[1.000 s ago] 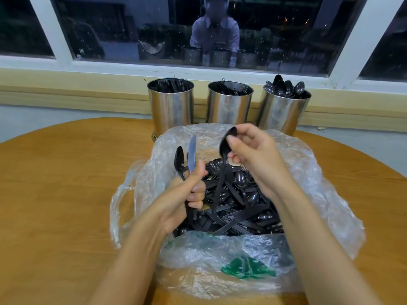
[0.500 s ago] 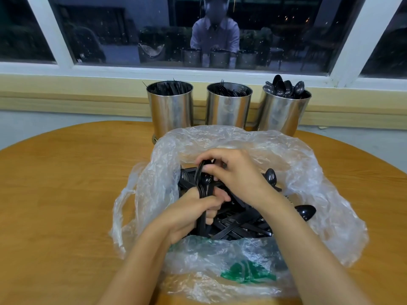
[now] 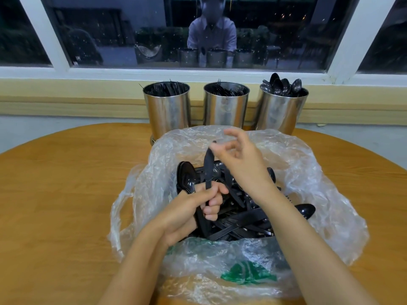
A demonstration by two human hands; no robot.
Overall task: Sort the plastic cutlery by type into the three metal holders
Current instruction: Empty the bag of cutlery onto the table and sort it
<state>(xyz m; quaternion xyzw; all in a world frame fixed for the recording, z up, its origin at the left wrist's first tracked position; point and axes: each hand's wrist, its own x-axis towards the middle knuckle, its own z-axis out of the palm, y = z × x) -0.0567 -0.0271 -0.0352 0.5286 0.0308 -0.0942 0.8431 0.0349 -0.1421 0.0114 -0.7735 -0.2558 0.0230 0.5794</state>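
Right hand (image 3: 240,166) rose, apparently touching knife (image 3: 208,167) tip.

Clear, crinkled plastic bag (image 3: 308,177), printed with a green mark (image 3: 247,275) on its near side. Inside the bag, glossy black cutlery (image 3: 242,223), with a black knife (image 3: 208,168) above the pile. Beyond the bag, three shiny silver holders (image 3: 225,111), black spoons (image 3: 284,85) over the rightmost rim. Under the bag, orange-brown table (image 3: 66,183) with fine wood grain. Farther beyond the bag, pale yellow sill (image 3: 88,95) and white window frame (image 3: 44,29).

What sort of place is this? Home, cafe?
Probably a cafe or canteen, not certain: three metal holders stocked with black plastic cutlery, a bulk bag of more, on a wooden table by a window.
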